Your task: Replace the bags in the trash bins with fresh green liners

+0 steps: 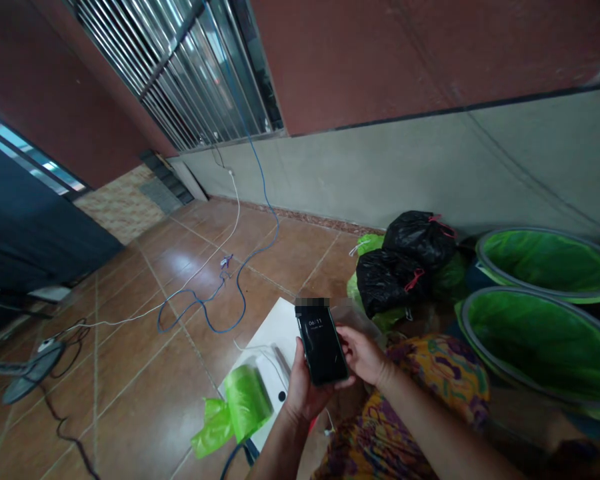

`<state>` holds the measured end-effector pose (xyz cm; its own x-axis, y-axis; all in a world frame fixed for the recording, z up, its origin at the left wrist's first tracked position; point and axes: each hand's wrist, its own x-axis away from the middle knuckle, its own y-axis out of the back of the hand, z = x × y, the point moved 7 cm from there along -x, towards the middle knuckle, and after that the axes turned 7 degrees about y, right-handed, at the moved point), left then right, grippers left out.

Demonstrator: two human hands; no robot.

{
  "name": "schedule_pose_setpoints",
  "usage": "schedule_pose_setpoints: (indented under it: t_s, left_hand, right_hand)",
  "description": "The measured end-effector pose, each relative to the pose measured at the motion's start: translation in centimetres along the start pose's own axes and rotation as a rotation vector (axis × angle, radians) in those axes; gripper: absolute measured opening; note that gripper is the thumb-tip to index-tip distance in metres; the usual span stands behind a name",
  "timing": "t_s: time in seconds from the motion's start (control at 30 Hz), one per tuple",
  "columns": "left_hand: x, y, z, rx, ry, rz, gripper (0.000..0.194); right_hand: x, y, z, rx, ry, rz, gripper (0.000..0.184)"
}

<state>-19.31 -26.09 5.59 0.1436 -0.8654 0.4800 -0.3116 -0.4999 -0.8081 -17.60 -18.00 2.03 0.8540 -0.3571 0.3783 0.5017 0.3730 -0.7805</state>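
A dark smartphone [322, 350] is held upright between both hands, its screen showing a clock. My left hand [303, 390] wraps round its lower left side, with the thumb along the edge. At the right edge, the fingers of my right hand [365, 357] grip the phone. Below and left of it lies a white board or low tabletop [280, 320], partly covered by my hands. On that surface rest a roll of green plastic bags [247, 400] and a white device with a cable [273, 367], whose kind I cannot make out.
Two bins lined with green bags, a near bin [535, 343] and a far bin [545, 260], stand at the right. Tied black bags [393, 277] sit by the wall. A blue cable [243, 287] and a white cable [195, 277] cross the tiled floor. A fan base [33, 373] stands left.
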Motion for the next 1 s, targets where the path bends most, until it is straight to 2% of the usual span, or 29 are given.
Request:
schedule_pose_setpoints:
  t_s: [0.2, 0.63, 1.0]
  left_hand:
    - [-0.06, 0.36, -0.17, 0.007, -0.035, -0.054, 0.068]
    - [-0.33, 0.35, -0.07, 0.044, -0.036, -0.019, 0.069]
    - [-0.28, 0.38, -0.08, 0.032, -0.042, -0.057, 0.069]
  right_hand:
    - [-0.27, -0.09, -0.17, -0.019, 0.001, 0.019, 0.022]
    - [-0.1, -0.04, 0.13, 0.027, 0.015, -0.011, 0.013]
    - [0.05, -0.29, 0.27, 0.042, 0.032, 0.003, 0.021]
